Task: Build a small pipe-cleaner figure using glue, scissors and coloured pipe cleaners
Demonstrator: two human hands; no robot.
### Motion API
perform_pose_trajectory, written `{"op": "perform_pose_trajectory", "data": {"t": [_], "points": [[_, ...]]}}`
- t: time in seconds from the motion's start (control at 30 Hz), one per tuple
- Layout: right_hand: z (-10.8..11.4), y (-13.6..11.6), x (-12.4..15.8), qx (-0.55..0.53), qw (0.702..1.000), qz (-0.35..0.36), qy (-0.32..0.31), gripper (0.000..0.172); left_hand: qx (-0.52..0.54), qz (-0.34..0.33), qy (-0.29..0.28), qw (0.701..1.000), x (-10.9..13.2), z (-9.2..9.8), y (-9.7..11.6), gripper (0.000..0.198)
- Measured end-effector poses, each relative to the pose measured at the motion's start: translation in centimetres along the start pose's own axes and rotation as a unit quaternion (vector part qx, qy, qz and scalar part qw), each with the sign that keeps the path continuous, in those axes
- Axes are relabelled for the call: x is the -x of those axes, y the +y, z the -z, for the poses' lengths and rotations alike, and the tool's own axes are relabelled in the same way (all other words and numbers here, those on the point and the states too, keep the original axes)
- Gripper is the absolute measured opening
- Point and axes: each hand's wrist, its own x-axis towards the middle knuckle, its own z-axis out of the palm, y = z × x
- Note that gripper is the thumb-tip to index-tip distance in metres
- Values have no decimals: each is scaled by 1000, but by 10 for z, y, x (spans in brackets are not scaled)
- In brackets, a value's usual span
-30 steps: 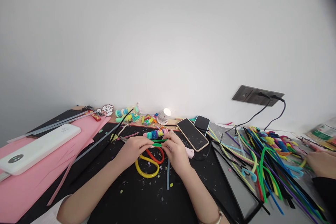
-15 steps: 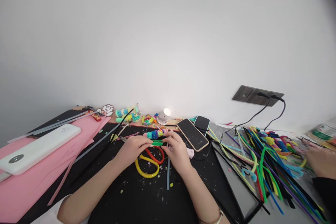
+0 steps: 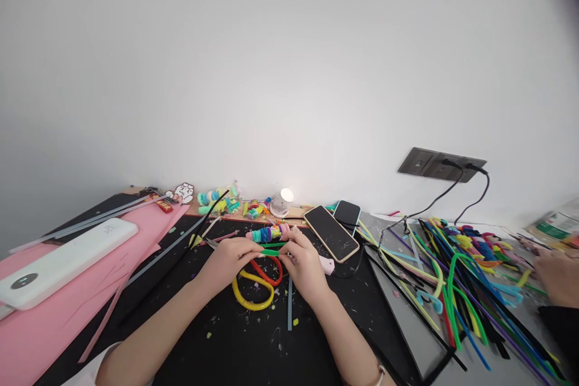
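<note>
Both hands meet over the black mat, pinching a short green pipe cleaner [image 3: 270, 253] between them. My left hand [image 3: 228, 262] closes thumb and fingertips on its left end. At the right end, my right hand [image 3: 306, 263] grips with bent fingers, partly hiding it. Beneath the hands lies a pair of scissors [image 3: 253, 307] with one yellow and one red handle loop. Its blades are mostly covered by my left hand. Just behind the fingers sits a row of coiled multicoloured pipe cleaner pieces [image 3: 265, 234]. A grey glue stick [image 3: 290, 307] points toward me.
Two phones [image 3: 332, 233] lie right of centre, near a paper cup [image 3: 283, 202]. Many loose pipe cleaners [image 3: 456, 277] spread across the right side, where another person's hand [image 3: 558, 274] works. A white power bank [image 3: 67, 262] rests on pink sheets [image 3: 49, 338] at left.
The view has shifted slightly. My fingers have moved a little along the green pipe cleaner, and more green strand shows behind it. The other person's hand has shifted slightly right.
</note>
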Motion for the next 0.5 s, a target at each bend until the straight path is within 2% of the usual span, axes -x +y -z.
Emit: {"op": "perform_pose_trajectory", "data": {"t": [0.5], "points": [[0, -3, -1, -14, 1000, 18, -4, 21, 12, 11, -18, 1000, -1, 1, 3, 20]]}}
